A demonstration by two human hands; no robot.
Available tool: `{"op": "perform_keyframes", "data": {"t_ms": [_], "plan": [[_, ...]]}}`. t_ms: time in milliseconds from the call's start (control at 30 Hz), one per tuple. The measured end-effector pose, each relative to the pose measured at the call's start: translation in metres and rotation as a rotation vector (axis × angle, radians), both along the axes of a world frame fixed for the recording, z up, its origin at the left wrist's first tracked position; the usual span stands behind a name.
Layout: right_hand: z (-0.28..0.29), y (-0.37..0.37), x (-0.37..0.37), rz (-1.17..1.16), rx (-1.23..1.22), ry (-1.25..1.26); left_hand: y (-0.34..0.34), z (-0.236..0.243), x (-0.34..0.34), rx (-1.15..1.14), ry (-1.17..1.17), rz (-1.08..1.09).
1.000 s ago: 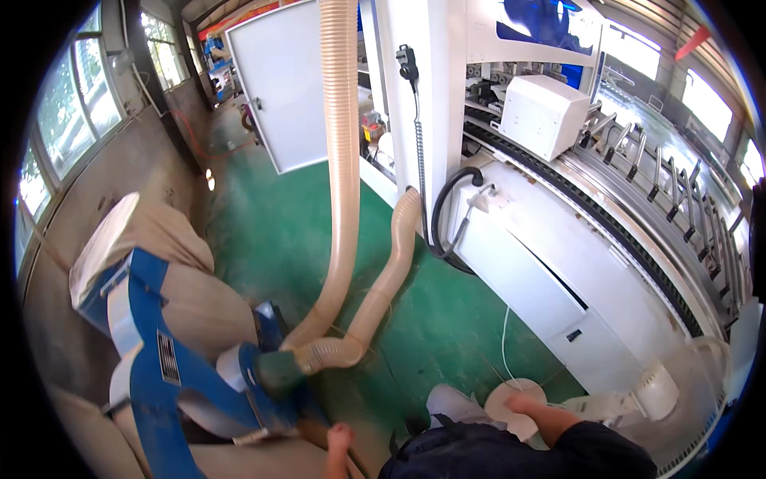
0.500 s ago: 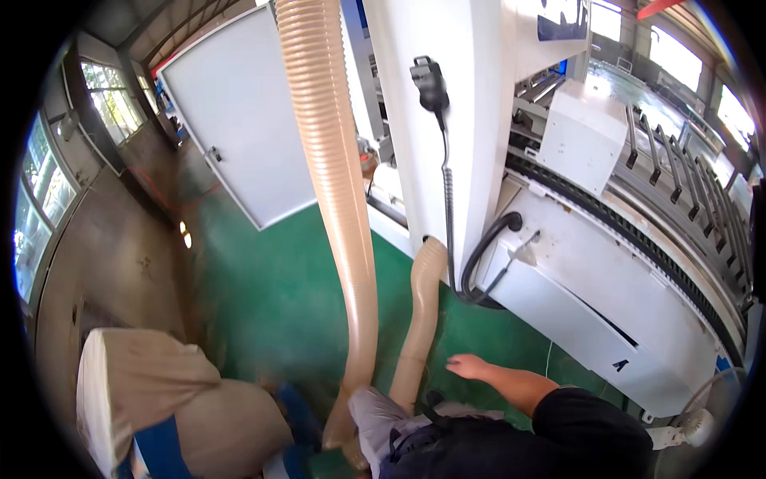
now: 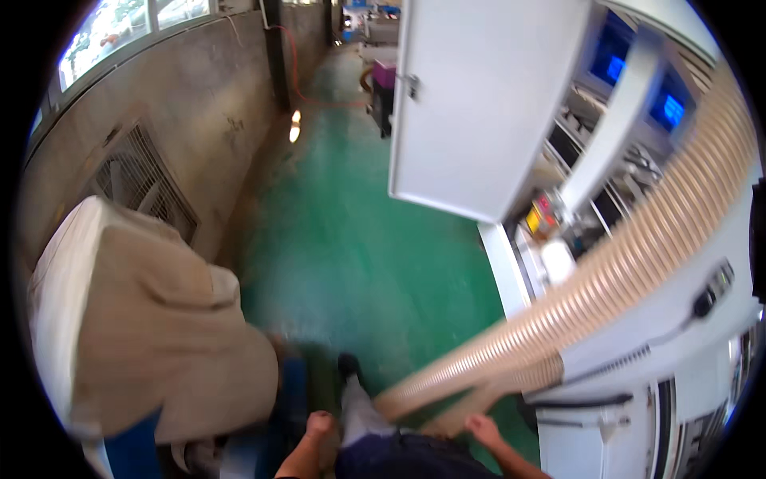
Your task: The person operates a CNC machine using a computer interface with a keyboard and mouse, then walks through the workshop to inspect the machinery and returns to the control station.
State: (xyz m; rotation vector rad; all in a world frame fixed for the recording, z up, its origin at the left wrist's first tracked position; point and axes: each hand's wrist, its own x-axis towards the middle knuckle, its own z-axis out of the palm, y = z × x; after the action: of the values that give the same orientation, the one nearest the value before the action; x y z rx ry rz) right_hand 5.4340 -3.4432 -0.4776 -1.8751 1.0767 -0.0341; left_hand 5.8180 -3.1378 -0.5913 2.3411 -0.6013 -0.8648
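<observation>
My left hand (image 3: 321, 425) is curled closed at the lower edge, beside my grey trouser leg and to the right of a bulky beige cloth bag (image 3: 175, 327). My right hand (image 3: 483, 429), fingers also curled, hangs just below the lower ends of two ribbed beige ducting hoses. Nothing shows in either hand. The wide hose (image 3: 606, 275) slants from the upper right down to my feet. A second hose (image 3: 531, 377) runs under it from the white machine. My dark shoe (image 3: 349, 366) is on the green floor.
A white door panel (image 3: 479, 104) with a handle stands ahead. Along the left runs a grey wall (image 3: 199, 104) with a vent grille (image 3: 144, 176). The green floor (image 3: 343, 239) leads between them toward a dark cart with a purple top (image 3: 384, 74). A black handset (image 3: 712, 289) hangs on the machine.
My view has swung left, so the door and walkway are now central and the machine is at the right. My left hand has come into view. My right hand is lower, nearer my body.
</observation>
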Motion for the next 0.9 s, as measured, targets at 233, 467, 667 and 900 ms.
{"op": "perform_keyframes", "data": {"t_ms": [233, 467, 667, 900], "plan": [[0.075, -0.125, 0.326, 0.255, 0.266, -0.114, -0.153, 0.08, 0.168, -0.253, 0.47, 0.568], [0.06, -0.289, 0.48, 0.041, 0.105, -0.141, -0.143, 0.052, 0.318, -0.106, 0.524, 0.478], [-0.095, -0.365, 0.423, 0.509, 0.199, 0.56, -0.202, 0.05, 0.461, -0.127, 0.609, 0.703], [-0.119, -0.56, 0.778, 0.917, -0.352, 0.467, -0.368, 0.037, 0.65, -0.3, 0.45, 0.685]]}}
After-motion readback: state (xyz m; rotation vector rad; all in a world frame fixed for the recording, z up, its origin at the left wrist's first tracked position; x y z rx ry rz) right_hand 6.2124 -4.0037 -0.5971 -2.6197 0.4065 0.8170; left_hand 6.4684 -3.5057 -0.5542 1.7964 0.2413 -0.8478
